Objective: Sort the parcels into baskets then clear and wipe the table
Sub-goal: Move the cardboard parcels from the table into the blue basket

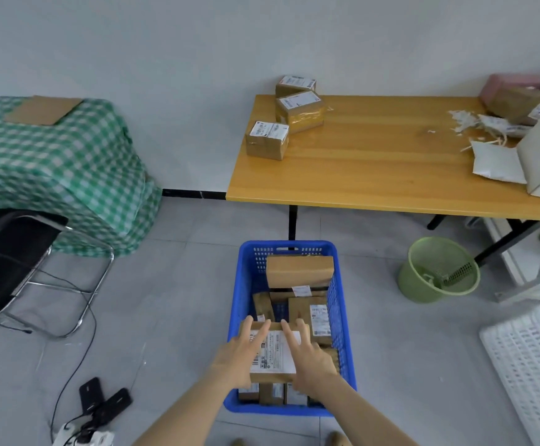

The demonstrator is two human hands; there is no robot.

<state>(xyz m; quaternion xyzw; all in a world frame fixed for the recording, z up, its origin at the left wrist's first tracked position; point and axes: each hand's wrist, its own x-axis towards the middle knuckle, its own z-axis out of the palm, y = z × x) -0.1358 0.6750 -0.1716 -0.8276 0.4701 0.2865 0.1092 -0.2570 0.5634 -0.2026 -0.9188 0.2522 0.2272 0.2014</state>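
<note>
only the person's forearms, hands and a sliver of the feet show. the left forearm [178,416] and the right forearm [368,416] are bare from the wrists back to the lower edge of the view, so whatever is worn higher up lies out of sight. the left hand [241,352] and the right hand [312,357] are bare as well, with slim fingers; the nails are too blurred to tell. at the very bottom edge sit two rounded tan tips of footwear [338,440], cut off so that its kind cannot be told.
</note>
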